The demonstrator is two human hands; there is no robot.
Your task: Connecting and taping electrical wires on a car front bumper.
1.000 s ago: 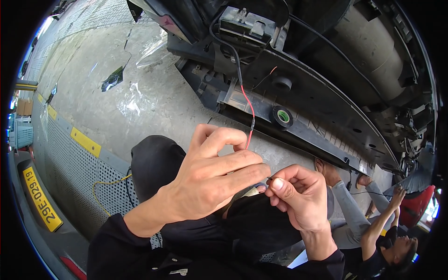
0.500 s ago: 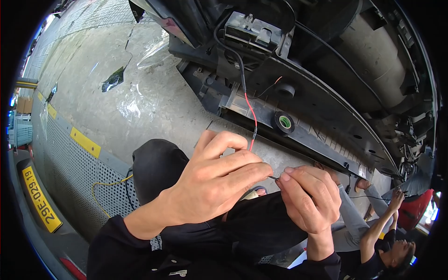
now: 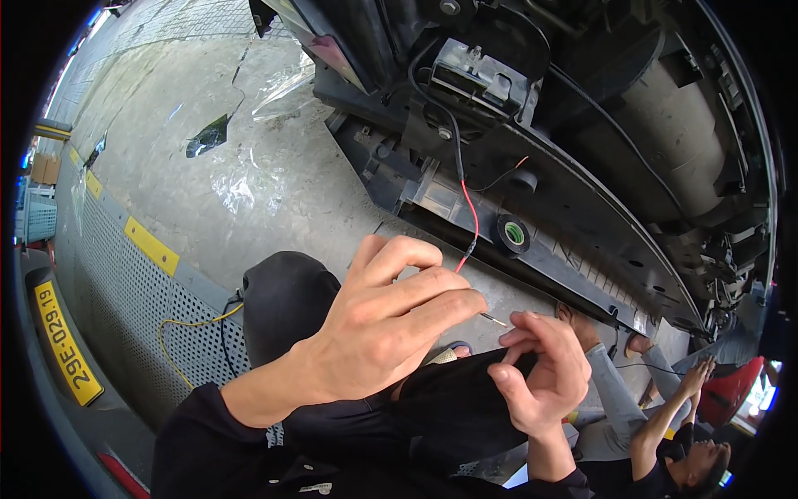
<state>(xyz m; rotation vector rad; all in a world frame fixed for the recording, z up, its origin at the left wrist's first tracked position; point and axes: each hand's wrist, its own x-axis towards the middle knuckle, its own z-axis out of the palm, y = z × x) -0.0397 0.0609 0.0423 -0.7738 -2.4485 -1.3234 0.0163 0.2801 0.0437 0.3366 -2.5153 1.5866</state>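
My left hand (image 3: 391, 320) pinches a thin wire; its short end (image 3: 494, 319) pokes out past the fingertips, dark with a bare pale tip. A red wire (image 3: 472, 208) with a dark wrapped joint runs down behind that hand from a black-sheathed cable. Whether both are one wire, the fingers hide. Just right of the bare tip is my right hand (image 3: 544, 374), thumb and fingers apart, holding nothing. Beyond the hands, a roll of black tape (image 3: 529, 237) with a green core rests on the dark bumper-like panel (image 3: 449, 198). A loose thin black wire (image 3: 496, 180) hangs nearby.
Dark vehicle parts (image 3: 632, 158) fill the upper right. A person (image 3: 665, 449) is at the lower right, hands raised. Clear plastic film (image 3: 241, 187) lies on the concrete floor (image 3: 166, 166). At left are a perforated metal strip (image 3: 141, 283), a yellow wire (image 3: 166, 349) and another vehicle's plate (image 3: 68, 341).
My right hand has let go of the wire end and opened, shifting slightly down. The bare tip now shows. The vehicle parts sit slightly farther right and lower in view.
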